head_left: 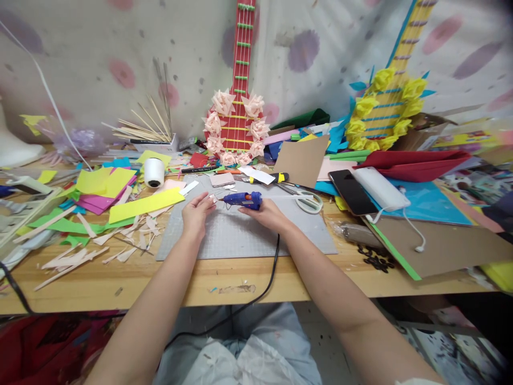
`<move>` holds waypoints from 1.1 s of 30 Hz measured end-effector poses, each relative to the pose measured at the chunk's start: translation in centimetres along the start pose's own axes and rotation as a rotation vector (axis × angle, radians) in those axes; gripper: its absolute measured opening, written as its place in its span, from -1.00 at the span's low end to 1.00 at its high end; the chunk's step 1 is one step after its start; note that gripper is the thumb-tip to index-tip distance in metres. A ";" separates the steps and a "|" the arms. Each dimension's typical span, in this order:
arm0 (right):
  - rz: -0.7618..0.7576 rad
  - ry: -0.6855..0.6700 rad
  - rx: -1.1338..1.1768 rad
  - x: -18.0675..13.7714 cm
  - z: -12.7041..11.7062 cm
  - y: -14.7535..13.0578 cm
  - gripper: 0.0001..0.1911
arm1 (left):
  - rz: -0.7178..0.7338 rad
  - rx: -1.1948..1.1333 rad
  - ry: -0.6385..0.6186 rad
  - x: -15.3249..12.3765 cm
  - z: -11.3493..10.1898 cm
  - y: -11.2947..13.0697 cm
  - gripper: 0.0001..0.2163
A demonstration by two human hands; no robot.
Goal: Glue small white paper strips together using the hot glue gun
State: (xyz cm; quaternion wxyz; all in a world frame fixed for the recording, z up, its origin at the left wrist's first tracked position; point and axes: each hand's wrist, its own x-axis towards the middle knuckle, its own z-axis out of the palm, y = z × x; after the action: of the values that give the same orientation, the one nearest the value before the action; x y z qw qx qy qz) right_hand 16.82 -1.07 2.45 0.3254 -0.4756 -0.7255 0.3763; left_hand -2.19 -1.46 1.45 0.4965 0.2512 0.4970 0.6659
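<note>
In my right hand (264,213) is a blue hot glue gun (243,200), held level with its nozzle pointing left and a clear glue stick (286,198) jutting out of its back. My left hand (196,214) pinches a small white piece (214,198) right by the nozzle tip; its exact shape is too small to make out. Both hands are over a grey cutting mat (240,243). Scissors (308,202) with pale handles lie on the mat's right part, and a yellow-black utility knife (268,178) rests near its back edge.
A red paper guitar (236,131) with pink flowers and a yellow one (380,117) stand at the back. Paper scraps (140,235) cover the left. A phone (352,192), a white power bank (381,188) and cardboard (436,243) lie right. The glue gun's black cord (276,262) hangs over the front edge.
</note>
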 end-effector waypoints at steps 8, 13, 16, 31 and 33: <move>0.144 0.245 0.073 0.3 -1.3 0.8 -0.54 | -0.001 -0.034 -0.027 0.3 -0.4 0.0 -0.69; 0.162 0.275 0.072 0.4 -1.6 1.3 -0.54 | -0.008 -0.076 -0.038 0.4 -0.5 0.2 -0.72; 0.161 0.286 0.058 0.5 -1.6 1.4 -0.54 | -0.010 -0.100 -0.046 0.4 -0.5 0.2 -0.72; 0.177 0.292 0.046 0.7 -1.5 1.7 -0.51 | -0.004 -0.138 -0.075 0.5 -0.6 0.3 -0.73; 0.172 0.316 0.023 0.8 -1.5 2.0 -0.52 | -0.008 -0.140 -0.074 0.5 -0.6 0.4 -0.74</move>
State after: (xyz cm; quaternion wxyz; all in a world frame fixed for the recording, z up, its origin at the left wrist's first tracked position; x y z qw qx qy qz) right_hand 18.69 0.55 1.64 0.4074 -0.5854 -0.6176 0.3314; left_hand -3.05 -1.23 1.48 0.5334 0.2385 0.4315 0.6873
